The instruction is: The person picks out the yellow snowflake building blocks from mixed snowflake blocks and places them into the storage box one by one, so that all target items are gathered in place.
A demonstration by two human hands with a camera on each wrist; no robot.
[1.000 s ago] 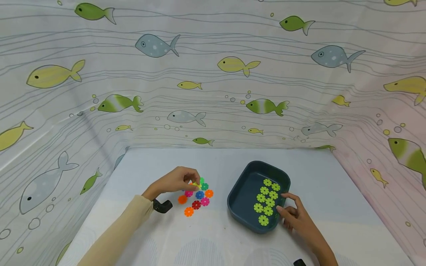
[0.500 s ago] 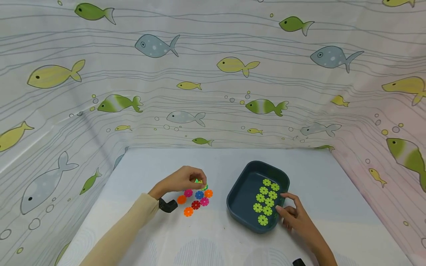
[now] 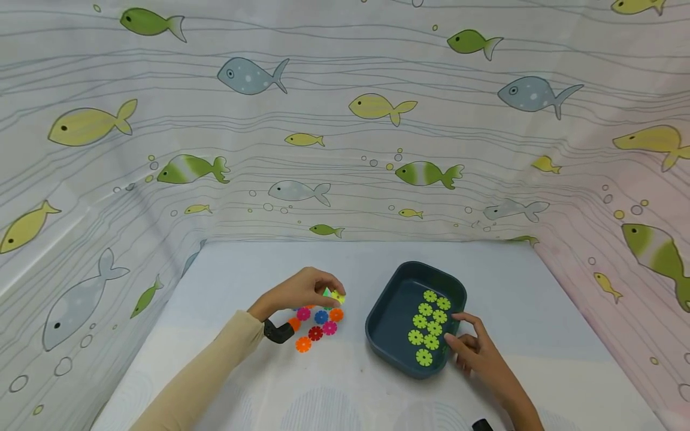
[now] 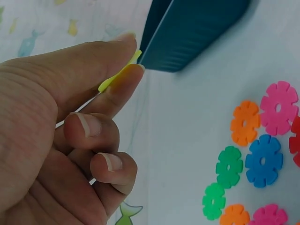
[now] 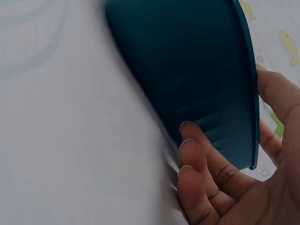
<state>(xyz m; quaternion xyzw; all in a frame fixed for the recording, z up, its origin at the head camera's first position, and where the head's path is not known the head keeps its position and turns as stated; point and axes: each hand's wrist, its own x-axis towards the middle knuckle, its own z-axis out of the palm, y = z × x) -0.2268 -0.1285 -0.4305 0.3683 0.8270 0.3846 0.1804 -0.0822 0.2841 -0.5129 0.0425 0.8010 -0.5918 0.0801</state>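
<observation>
In the head view my left hand (image 3: 302,291) pinches a yellow-green notched plastic disc (image 3: 338,296) between thumb and index finger, above a cluster of similar discs. The left wrist view shows this yellow disc (image 4: 106,85) nearly edge-on, the other fingers curled below it. My right hand (image 3: 485,356) grips the right side of a dark blue-green tray (image 3: 393,320). Seen from the right wrist, several fingertips (image 5: 192,152) lie along the tray's outer wall (image 5: 187,70), with another digit at the rim. Several yellow-green discs (image 3: 431,342) lie flat inside the tray's right half.
Left of the tray, loose discs lie on the white table: orange (image 3: 303,348), red (image 3: 315,337), pink (image 3: 329,331), blue (image 3: 321,313) and green (image 4: 224,166). My left hand covers part of this cluster. A fish-patterned curtain (image 3: 345,149) rises behind and at both sides.
My left hand has shifted right with the yellow-green disc, from over the cluster to its right edge, nearer the tray. The right hand keeps its hold on the tray.
</observation>
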